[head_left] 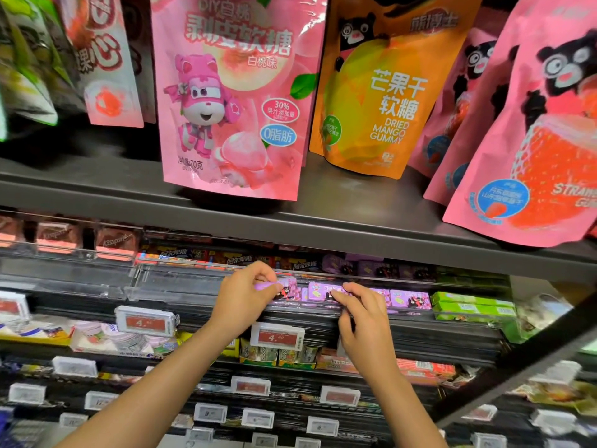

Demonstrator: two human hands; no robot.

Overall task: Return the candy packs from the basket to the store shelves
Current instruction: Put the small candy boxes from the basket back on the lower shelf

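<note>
From the head view, the left hand point(247, 294) pinches a purple candy pack point(286, 287) between thumb and fingers, holding it at the front of a clear shelf tray point(181, 281). The right hand point(361, 321) pinches a second purple pack point(318, 291) in the same row, beside green packs point(470, 307). Pink pouches point(232, 101) hang above the shelf point(323, 218).

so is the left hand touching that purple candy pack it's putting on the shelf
Touching. The head view shows the left hand pinching the purple candy pack between its fingers and thumb at the shelf row.
</note>
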